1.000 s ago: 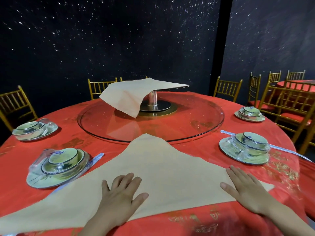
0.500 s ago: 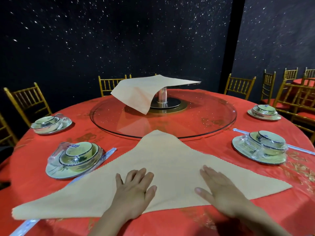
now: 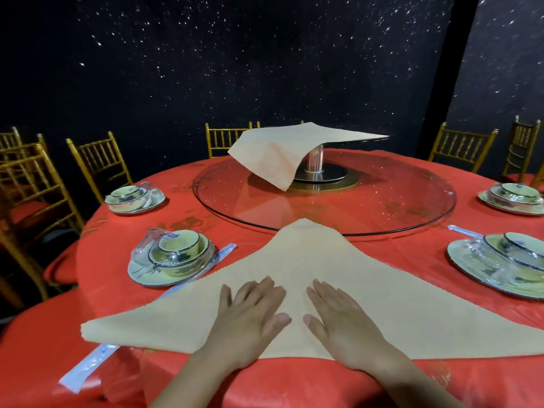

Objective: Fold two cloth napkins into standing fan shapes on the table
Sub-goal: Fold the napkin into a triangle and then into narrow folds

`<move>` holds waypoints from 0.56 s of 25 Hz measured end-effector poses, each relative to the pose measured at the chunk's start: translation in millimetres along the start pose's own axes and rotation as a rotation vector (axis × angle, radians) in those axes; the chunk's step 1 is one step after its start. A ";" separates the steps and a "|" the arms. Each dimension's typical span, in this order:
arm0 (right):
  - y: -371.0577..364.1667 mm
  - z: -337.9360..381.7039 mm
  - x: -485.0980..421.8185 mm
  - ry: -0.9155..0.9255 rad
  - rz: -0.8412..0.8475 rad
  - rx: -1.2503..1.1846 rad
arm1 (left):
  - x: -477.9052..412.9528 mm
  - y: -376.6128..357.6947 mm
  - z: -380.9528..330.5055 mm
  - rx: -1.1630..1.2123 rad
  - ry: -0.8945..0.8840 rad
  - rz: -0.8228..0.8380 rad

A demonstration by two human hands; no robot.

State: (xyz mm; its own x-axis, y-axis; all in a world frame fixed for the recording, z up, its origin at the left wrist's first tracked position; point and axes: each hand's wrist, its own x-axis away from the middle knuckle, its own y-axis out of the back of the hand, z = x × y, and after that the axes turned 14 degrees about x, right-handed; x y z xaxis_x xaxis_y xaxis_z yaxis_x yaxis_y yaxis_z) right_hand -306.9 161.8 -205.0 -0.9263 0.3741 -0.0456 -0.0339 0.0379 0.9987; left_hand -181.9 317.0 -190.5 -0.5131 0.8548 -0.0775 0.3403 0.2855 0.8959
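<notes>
At the near edge of the surface (image 3: 294, 384), the right hand (image 3: 338, 322) has slid in from the right-hand corner of the near napkin (image 3: 309, 260) over the last second and now lies just beside the left hand (image 3: 250, 316). Both are flat, palms down, fingers straight and slightly spread. They press the cloth and grip nothing. The napkin lies as a wide triangle, its long folded edge along the near edge and its tip touching the rim of the glass turntable (image 3: 382, 207). The sweep looks like smoothing, and I judge the diagonal fold set and the pleating not yet begun.

A long chopstick packet (image 3: 88, 366) runs under the napkin's left corner toward the near-left edge.

Further back on the left, the left place setting (image 3: 173, 254) is a plate holding a bowl with a smaller cup nested inside it, all under clear wrap, with no food in view. The right place setting (image 3: 500, 260) is wrapped the same way. Two far settings, one at the left edge (image 3: 134, 195) and one at the right (image 3: 512, 195), match them.

At the centre, the second napkin (image 3: 282, 148) is draped unfolded over a raised stand, one corner hanging above the turntable. Both fans are still to be made.
</notes>
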 end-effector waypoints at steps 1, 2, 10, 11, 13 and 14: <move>2.4 0.9 -0.6 0.000 -0.001 0.013 | 8.7 7.4 19.0 -0.018 0.035 -0.011; 4.1 1.7 -0.6 -0.001 0.000 0.027 | 18.8 16.6 40.7 -0.047 0.082 -0.042; 5.5 1.2 -1.4 -0.002 0.036 0.016 | 87.9 72.2 137.5 -0.148 0.570 -0.471; 5.6 1.1 -1.4 0.000 0.038 0.020 | 90.2 77.1 137.6 -0.106 0.642 -0.431; 5.9 1.4 -1.3 0.004 0.036 0.031 | 91.0 84.8 140.0 0.053 0.682 -0.396; 6.0 1.6 -1.4 0.003 0.037 0.031 | 89.7 89.0 143.1 0.179 0.662 -0.405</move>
State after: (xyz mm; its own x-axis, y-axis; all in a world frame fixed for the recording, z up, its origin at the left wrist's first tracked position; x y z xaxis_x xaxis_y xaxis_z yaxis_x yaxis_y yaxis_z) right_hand -305.1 163.0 -199.0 -0.9277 0.3731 -0.0088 0.0118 0.0529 0.9985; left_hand -84.8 481.1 -180.3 -0.9665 0.2507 -0.0557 0.1199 0.6325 0.7652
